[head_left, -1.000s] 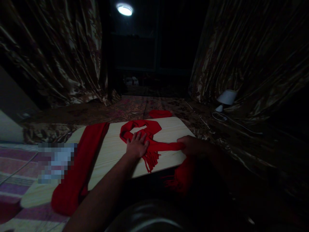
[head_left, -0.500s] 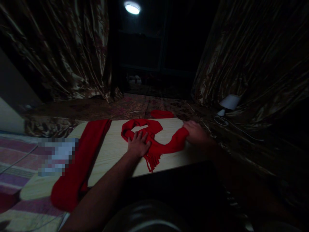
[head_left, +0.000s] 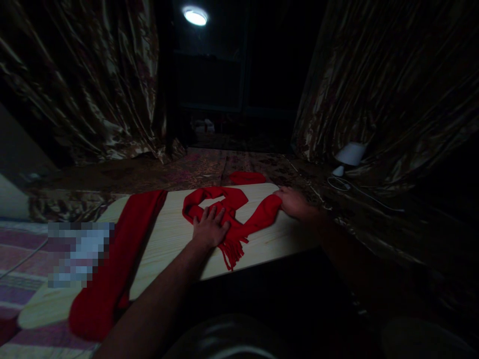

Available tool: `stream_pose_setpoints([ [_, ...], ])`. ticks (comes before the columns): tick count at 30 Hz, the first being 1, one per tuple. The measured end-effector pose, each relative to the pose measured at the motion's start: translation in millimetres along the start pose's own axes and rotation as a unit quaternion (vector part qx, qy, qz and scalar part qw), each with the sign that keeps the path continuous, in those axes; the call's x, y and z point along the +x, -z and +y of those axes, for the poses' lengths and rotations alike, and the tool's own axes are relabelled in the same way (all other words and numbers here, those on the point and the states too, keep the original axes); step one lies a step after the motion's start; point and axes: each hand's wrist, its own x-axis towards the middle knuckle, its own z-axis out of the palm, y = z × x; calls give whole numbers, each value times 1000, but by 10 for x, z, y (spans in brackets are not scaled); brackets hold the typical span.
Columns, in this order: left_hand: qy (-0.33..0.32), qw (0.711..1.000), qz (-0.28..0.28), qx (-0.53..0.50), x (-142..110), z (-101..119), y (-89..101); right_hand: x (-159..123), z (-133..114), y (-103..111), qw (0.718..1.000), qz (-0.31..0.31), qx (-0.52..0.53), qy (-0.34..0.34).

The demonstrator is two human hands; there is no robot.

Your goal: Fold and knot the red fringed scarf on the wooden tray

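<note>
A red fringed scarf [head_left: 243, 227] lies in a loop on a pale wooden board [head_left: 168, 239]. My left hand [head_left: 211, 227] is spread flat on the scarf beside the loop's left part, just above the fringe. At the board's right edge, my right hand [head_left: 294, 202] has its fingers closed on the scarf, whose strip curves up to it from the fringe. Part of the scarf at the right hand is hidden behind the fingers. A second long red knitted piece [head_left: 119, 264], folded lengthwise, lies across the left side of the board.
Another red cloth piece [head_left: 247, 177] lies past the board's far edge. A white lamp [head_left: 351, 153] with a cord stands at right. Striped bedding [head_left: 22, 289] and a blurred patch [head_left: 82, 254] are at left. Patterned curtains [head_left: 123, 80] hang beside a dark window.
My right hand has carried its part of the scarf up and away from me, from the near right to the board's far right edge. My left hand has stayed pressed on the scarf.
</note>
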Motion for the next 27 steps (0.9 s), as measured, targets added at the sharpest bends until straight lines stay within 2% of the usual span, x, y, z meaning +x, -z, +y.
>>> stream_pose_setpoints([
  [2,-1,1000,-2,0,1,4,5,38,-22,-18,996,29,11,-80],
  [4,2,1000,-5,-2,5,4,7,127,-26,-42,969,33,171,-175],
  [6,4,1000,-10,-4,8,3,9,268,-9,-56,896,45,369,-243],
  [8,5,1000,-11,-3,8,2,11,433,21,-47,823,93,500,-252],
  [10,5,1000,-9,0,6,1,11,588,52,-4,795,138,553,-209],
  [13,5,1000,-4,2,1,0,3,748,78,120,788,173,573,-145],
  [15,3,1000,-1,1,-2,-2,-4,793,81,231,796,216,556,-104],
  [16,2,1000,1,1,-2,-3,-7,795,81,293,809,237,532,-85],
  [18,2,1000,1,1,-3,-5,-8,765,82,428,857,238,451,-74],
  [19,3,1000,0,1,-3,-5,-7,735,85,500,890,205,399,-87],
  [20,2,1000,-1,1,-3,-4,-6,699,88,573,922,142,344,-104],
  [21,2,1000,-2,2,-2,-3,-4,659,93,645,949,54,290,-115],
  [22,2,1000,-2,1,-1,-2,-3,618,99,712,963,-47,238,-115],
  [24,4,1000,-2,1,1,1,-1,540,111,822,960,-214,160,-82],
  [25,4,1000,-1,1,1,3,0,506,116,861,954,-259,134,-61],
  [27,4,1000,1,4,-1,7,5,446,127,908,952,-283,113,-35],
])
